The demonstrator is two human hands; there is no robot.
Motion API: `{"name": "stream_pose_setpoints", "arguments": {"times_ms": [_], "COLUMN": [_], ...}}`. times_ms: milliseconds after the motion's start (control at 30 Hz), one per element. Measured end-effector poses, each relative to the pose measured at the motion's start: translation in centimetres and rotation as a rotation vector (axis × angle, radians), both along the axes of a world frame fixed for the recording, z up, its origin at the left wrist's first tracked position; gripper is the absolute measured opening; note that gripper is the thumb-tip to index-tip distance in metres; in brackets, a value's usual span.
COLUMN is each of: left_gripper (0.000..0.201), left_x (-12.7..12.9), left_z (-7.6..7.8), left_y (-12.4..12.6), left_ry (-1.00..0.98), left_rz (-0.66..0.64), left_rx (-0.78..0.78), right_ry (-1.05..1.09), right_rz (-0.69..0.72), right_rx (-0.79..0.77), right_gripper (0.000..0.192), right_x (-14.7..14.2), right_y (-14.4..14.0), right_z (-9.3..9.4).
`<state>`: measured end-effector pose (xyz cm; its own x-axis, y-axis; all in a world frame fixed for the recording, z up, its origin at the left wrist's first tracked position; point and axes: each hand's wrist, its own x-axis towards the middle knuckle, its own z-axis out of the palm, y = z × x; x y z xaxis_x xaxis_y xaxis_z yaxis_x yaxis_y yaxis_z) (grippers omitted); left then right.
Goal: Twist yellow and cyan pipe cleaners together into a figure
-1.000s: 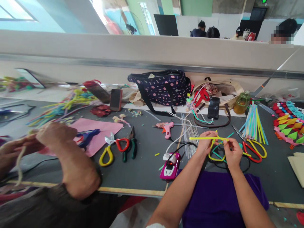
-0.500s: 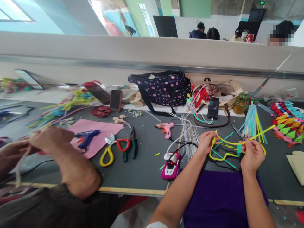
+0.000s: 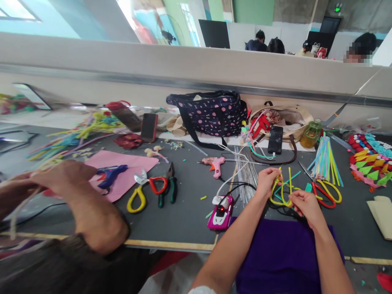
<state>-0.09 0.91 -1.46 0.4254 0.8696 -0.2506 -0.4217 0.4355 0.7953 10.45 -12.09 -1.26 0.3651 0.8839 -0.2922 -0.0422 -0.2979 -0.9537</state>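
Note:
Between my two hands is a bent yellow pipe cleaner (image 3: 290,183), shaped into loops with one end pointing up. My left hand (image 3: 268,182) pinches it at the left side. The fingers of my right hand (image 3: 306,203) are closed on its lower right part. Teal pipe cleaner pieces (image 3: 286,184) show behind the yellow loops. Just beyond my right hand lie scissors with red and yellow handles (image 3: 329,195). A bundle of pastel pipe cleaners (image 3: 326,157) stands behind them. Purple cloth (image 3: 277,253) lies below my forearms.
A magenta power strip (image 3: 220,214) with plugs sits left of my forearm, near a pink glue gun (image 3: 217,166). Farther left are yellow-and-red-handled snips (image 3: 137,200), green pliers (image 3: 172,190) and a co-worker's hands (image 3: 61,175). A spotted bag (image 3: 211,116) and oil-coloured bottle (image 3: 310,134) stand behind.
My right hand has moved left and down, closer to my left hand. The yellow pipe cleaner's long end, which stretched out to the right, is now bent upright. The scissors' handles have come into view.

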Motion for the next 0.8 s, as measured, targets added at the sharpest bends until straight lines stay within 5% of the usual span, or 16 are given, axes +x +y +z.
{"name": "stream_pose_setpoints", "arguments": {"times_ms": [167,367,467,633,800], "left_gripper": [0.025,0.025,0.026,0.027,0.026], "left_x": [0.0,0.0,-0.2,-0.2,-0.3], "left_z": [0.4,0.9,1.0,1.1,1.3], "left_y": [-0.2,-0.4,-0.4,-0.4,-0.5], "left_ry": [0.006,0.002,-0.005,-0.016,-0.012], "left_rz": [-0.025,-0.024,-0.032,-0.068,-0.097], "left_rx": [0.071,0.105,0.101,0.110,0.132], "right_ry": [-0.137,-0.785,-0.883,-0.592,-0.185], "right_rz": [-0.057,-0.181,-0.288,-0.039,0.125], "right_rx": [0.036,0.125,0.129,0.085,0.046], "right_gripper": [0.041,0.041,0.041,0.042,0.050], "right_x": [1.1,3.0,5.1,8.7,8.0], "right_y": [0.9,2.2,3.0,5.1,7.9], "right_z": [0.4,3.2,4.1,4.3,5.0]}}
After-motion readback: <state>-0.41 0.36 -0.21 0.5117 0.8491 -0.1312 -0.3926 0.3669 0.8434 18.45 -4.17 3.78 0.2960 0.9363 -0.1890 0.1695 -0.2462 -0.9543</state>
